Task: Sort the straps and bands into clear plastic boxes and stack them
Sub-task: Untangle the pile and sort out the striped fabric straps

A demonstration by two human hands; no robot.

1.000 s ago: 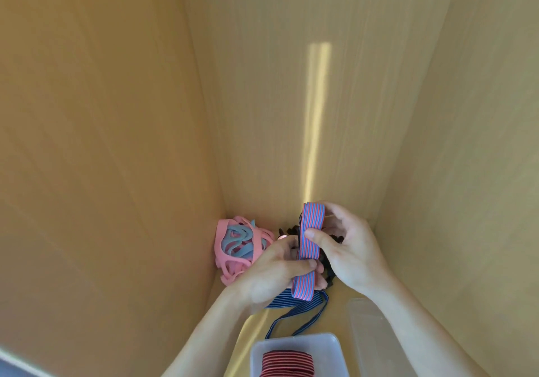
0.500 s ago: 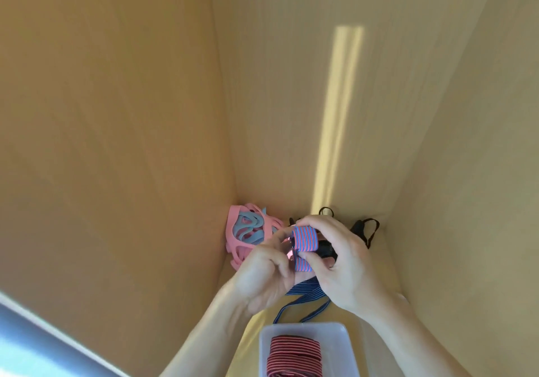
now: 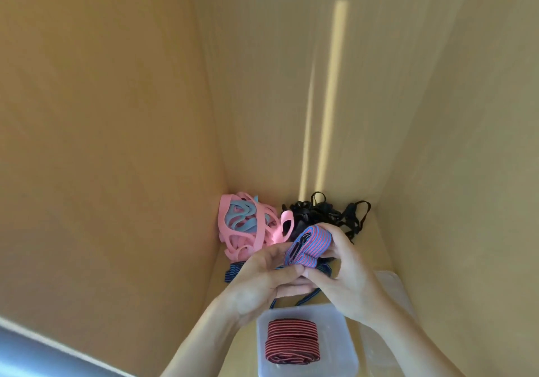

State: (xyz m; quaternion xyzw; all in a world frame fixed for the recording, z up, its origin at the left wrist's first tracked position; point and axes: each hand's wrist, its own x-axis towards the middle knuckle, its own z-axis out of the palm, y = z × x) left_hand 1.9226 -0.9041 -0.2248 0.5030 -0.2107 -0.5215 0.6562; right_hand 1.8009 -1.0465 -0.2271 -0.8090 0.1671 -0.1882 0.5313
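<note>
Where three tan walls point(image 3: 291, 85) met in a corner, they filled most of the frame, with a thin bar of light point(image 3: 329, 99) running down the back one, right of centre. A grey-blue strip point(image 3: 26, 356) cut across the lower left corner of the frame. At bottom centre sat a clear box point(image 3: 347, 347) holding a folded red striped strap point(image 3: 291, 341). A clear lid point(image 3: 390, 292) lay just right of the box, partly behind the right forearm. Above the box, near the middle of the lower frame, both hands met. The left hand point(image 3: 259, 283) had its fingers curled around the lower end of a folded blue-and-red strap point(image 3: 309, 245), and the right hand point(image 3: 347, 277) pinched the strap's upper fold between thumb and fingers, so the bundle was held above the shelf floor point(image 3: 370, 248) rather than resting on it. A dark slider showed on the bundle's left edge. Behind the hands, deep in the corner, a pile of pink and light blue bands point(image 3: 248, 225) lay left of centre, touching a tangle of black straps point(image 3: 329, 213) to its right. Under the hands, a dark blue striped strap point(image 3: 233, 271) lay on the floor, its ends showing left of the left hand and just above the box rim.
</note>
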